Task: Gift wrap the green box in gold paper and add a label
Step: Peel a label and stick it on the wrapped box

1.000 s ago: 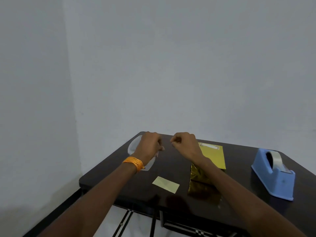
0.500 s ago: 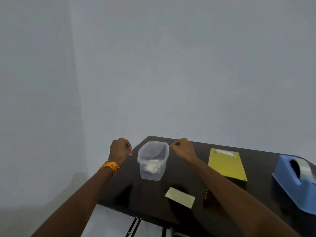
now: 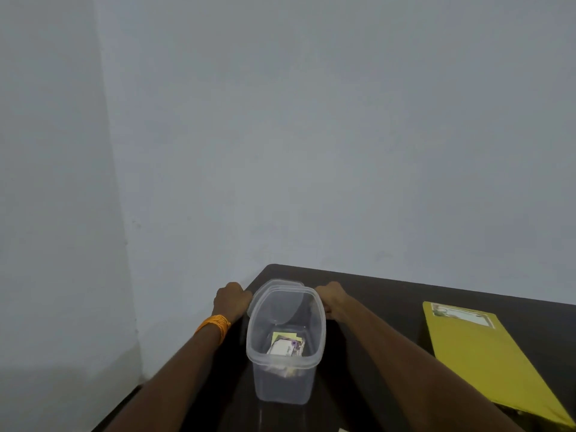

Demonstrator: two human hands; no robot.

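Dark table (image 3: 374, 294), lower frame: left hand (image 3: 232, 299) and right hand (image 3: 330, 299) grip the lid (image 3: 280, 283) by its ends behind the tub (image 3: 280, 385); labels (image 3: 285, 347) lie inside, between them.

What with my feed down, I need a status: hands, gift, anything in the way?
Left hand and right hand curled at ends of clear lid, grip hidden. Gold-wrapped box lies right, label on far end. Open container between forearms.

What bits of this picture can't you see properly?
Head view:
- Fingers of left hand and right hand: curled away behind the knuckles, so any grip is hidden.
- Cards in the clear tub: print too small, blurred.
- Gold-wrapped box: near corner cut off by the frame edge.
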